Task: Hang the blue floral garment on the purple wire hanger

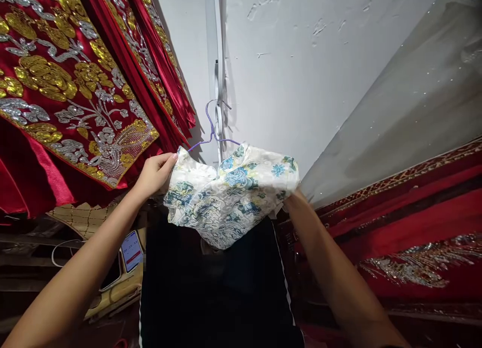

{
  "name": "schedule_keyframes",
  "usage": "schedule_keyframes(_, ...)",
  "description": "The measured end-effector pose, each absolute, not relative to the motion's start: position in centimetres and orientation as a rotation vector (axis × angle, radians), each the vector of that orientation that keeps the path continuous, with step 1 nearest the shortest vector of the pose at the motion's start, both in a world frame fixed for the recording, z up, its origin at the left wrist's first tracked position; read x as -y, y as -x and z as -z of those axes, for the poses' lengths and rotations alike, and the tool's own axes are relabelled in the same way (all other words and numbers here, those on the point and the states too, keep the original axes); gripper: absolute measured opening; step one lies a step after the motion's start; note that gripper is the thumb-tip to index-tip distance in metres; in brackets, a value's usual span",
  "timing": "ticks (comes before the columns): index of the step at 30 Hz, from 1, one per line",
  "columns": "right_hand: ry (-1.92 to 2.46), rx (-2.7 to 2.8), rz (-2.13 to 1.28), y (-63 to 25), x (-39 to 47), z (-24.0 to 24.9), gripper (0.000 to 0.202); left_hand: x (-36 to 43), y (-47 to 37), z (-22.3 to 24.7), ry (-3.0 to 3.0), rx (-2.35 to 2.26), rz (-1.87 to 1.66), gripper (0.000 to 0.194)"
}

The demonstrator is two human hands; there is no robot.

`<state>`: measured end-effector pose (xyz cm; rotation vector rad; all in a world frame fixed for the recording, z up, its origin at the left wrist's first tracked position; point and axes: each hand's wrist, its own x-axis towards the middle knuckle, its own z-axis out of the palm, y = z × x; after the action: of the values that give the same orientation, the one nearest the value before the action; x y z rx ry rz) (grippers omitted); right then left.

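Hanging in head view: floral blouse (226,202) on purple hanger (213,134), near white wall (301,87). Left hand (158,171) pinches shoulder cloth between fingers (171,160); right hand (294,196) mostly behind sleeve (288,173) (can't tell fingers). Probably light, soft, floppy; best held at shoulders. No container identifiable.

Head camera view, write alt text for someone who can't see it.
The left hand holds a blue-flowered white garment by one shoulder on a purple hanger; the right hand is mostly hidden behind its other side. Embroidered red cloth hangs at upper left.
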<state>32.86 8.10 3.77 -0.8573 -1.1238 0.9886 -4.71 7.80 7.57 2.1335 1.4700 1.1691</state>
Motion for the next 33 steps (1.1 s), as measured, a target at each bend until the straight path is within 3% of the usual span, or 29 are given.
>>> schedule_keyframes(4,0.812,1.112,-1.092,-35.3,-7.2,-4.5,0.056,-7.4,4.8,-7.9,-2.131,-1.473,-1.190,0.039)
schedule_keyframes(9,0.755,1.233,-0.999,-33.1,-6.7,-9.0,0.054,-7.7,3.0,-10.1,-2.190,-1.565,-1.288,0.029)
schedule_keyframes(14,0.574,1.794,-1.426,-30.7,-3.5,-11.9,0.062,-8.3,2.3,-10.4,-2.225,-1.534,-1.394,0.038)
schedule_keyframes(18,0.526,2.316,-1.632,-30.0,-2.2,-10.5,0.055,-7.0,2.1,-9.2,-2.107,-1.239,-1.419,0.043)
schedule_keyframes(20,0.791,2.311,-1.358,-29.1,-2.9,-8.2,0.058,-5.7,1.4,-9.1,-2.156,-1.064,-1.364,0.042)
schedule_keyframes(24,1.061,2.211,-0.483,-25.3,-4.6,-2.7,0.106,-2.7,-1.2,-10.0,-2.333,-0.719,-1.170,0.047)
schedule_keyframes(25,1.045,2.205,-0.329,-24.1,-4.8,-1.7,0.109,-2.0,-2.0,-10.3,-2.348,-0.645,-1.121,0.050)
schedule_keyframes(27,0.988,2.188,-0.117,-22.1,-4.8,-0.5,0.099,-0.7,-3.5,-10.9,-2.340,-0.530,-1.030,0.056)
schedule_keyframes(29,0.941,2.156,-0.018,-20.9,-4.6,0.0,0.076,0.2,-4.8,-11.5,-2.312,-0.443,-0.979,0.060)
schedule_keyframes(31,0.932,2.133,-0.002,-20.7,-4.6,0.1,0.056,0.5,-5.3,-12.1,-2.302,-0.418,-0.958,0.053)
schedule_keyframes(33,0.946,2.116,-0.005,-21.8,-4.9,0.2,0.053,0.0,-4.6,-12.5,-2.312,-0.509,-0.945,0.038)
